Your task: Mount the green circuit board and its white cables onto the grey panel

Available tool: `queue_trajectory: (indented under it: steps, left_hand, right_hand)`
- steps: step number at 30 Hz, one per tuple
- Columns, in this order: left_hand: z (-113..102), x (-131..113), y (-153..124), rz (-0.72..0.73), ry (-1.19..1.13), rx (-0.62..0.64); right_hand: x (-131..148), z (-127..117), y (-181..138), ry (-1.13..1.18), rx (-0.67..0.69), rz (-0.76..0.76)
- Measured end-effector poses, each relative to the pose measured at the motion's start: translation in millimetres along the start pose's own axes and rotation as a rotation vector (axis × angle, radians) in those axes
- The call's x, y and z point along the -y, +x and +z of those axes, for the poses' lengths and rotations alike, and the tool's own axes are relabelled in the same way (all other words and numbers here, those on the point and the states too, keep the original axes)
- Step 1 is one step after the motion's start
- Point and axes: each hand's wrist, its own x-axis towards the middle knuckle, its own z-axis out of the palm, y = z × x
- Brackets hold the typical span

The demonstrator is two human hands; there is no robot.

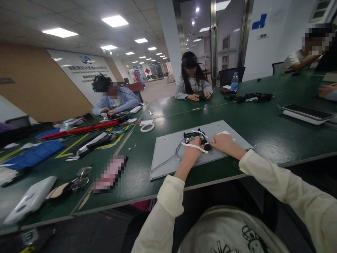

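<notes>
Blue tray (33,154): on the green worktop (168,114) at far left, low walls; what lies in it cannot be made out from this angle
Bottle (234,83): upright and clear with a blue cap, on the far side of the worktop; its fill is too small to tell
Device (202,139): black, with bare circuit parts showing, on the grey board (163,147) in front of the person
Left grip: the left hand (193,146) lies over the near side of the device, fingers bent and touching it; whether they clamp it or only rest on it, I cannot tell
Right grip: the right hand (224,143) is at the device's right end, thumb and fingers drawn in toward it; whether they meet or pinch something, I cannot tell
White strip (202,150): curves along the device's near side, by the left hand
Cable (176,154): grey, running left of the device over the board
Wall sign (86,68): blue swirl logo above lines of characters, too blurred to read
Bottle label: printing too small to read
Glass door lettering (228,52): small, with a blue mark at its end, unreadable
Left of the board: tape roll (147,131) and glasses (80,182) on the worktop
</notes>
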Motion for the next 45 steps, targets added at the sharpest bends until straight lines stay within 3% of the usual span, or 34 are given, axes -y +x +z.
queue_trajectory:
  steps: [8, 11, 14, 18, 22, 26, 28, 33, 37, 42, 45]
  left_hand:
    - [-12, 32, -16, -0.011, 0.103, -0.022]
    - [-14, 37, -20, -0.005, 0.111, -0.031]
    - [-16, 34, -21, 0.000, 0.072, -0.089]
    - [-18, 26, -23, -0.002, 0.008, -0.164]
    - [-23, 29, -23, -0.037, 0.038, -0.164]
    - [-38, 54, -23, -0.102, 0.166, -0.164]
    - [-46, 72, -25, -0.222, 0.219, -0.172]
    - [-52, 99, -36, -0.363, 0.127, -0.366]
    - [-45, 98, -40, -0.230, -0.031, -0.551]
    - [-47, 97, -38, -0.110, -0.134, -0.725]
    - [-47, 100, -37, -0.081, -0.167, -0.749]
  right_hand:
    - [-21, 0, -5, 0.000, -0.090, 0.023]
    - [-12, -5, -9, 0.197, -0.140, 0.000]
    - [11, -11, -17, 0.510, -0.136, -0.144]
    - [49, -15, -31, 0.848, 0.122, -0.315]
    - [72, -12, -34, 1.102, 0.367, -0.365]
    - [75, -7, -23, 1.352, 0.486, -0.260]
    - [74, -4, -14, 1.467, 0.520, -0.169]
    - [91, 6, 8, 1.645, 0.682, -0.013]
    - [112, 7, 17, 1.709, 0.824, 0.064]
    - [120, 1, 17, 1.790, 0.748, 0.035]
    - [118, 1, 16, 1.922, 0.883, 0.113]
